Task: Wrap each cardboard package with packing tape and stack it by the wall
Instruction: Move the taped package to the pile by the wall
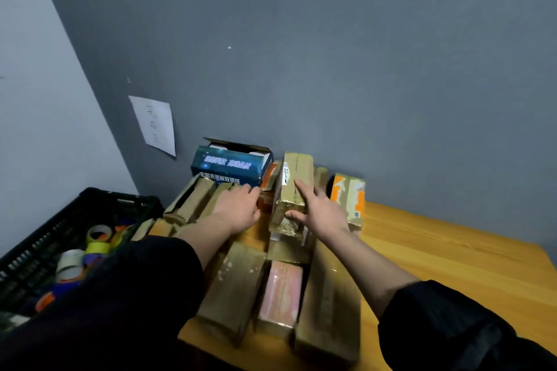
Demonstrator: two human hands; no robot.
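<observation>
From the head camera, both arms in dark sleeves reach toward the grey wall (331, 54) at the far edge of a wooden table (452, 265). The right hand (319, 209), just right of frame centre, holds a tape-wrapped cardboard package (294, 190) — thumb curled under its near end, fingers laid along its top — and the package tilts upward on the stack of packages by the wall. The left hand (239, 205), just left of centre, lies flat with fingers straight on a row of brown packages (193, 202), gripping nothing.

Behind the hands, a blue printed box (229, 166) with an open flap stands against the wall, and an orange-and-white box (348, 196) stands to the right of the held package. In the lower middle of the frame lie more wrapped packages, one with a pinkish face (281, 292).

At the left edge sits a black plastic crate (45, 238) holding rolls of tape (98, 233) — several colours, jumbled. A white sheet of paper (155, 125) hangs on the wall in the left-centre.
</observation>
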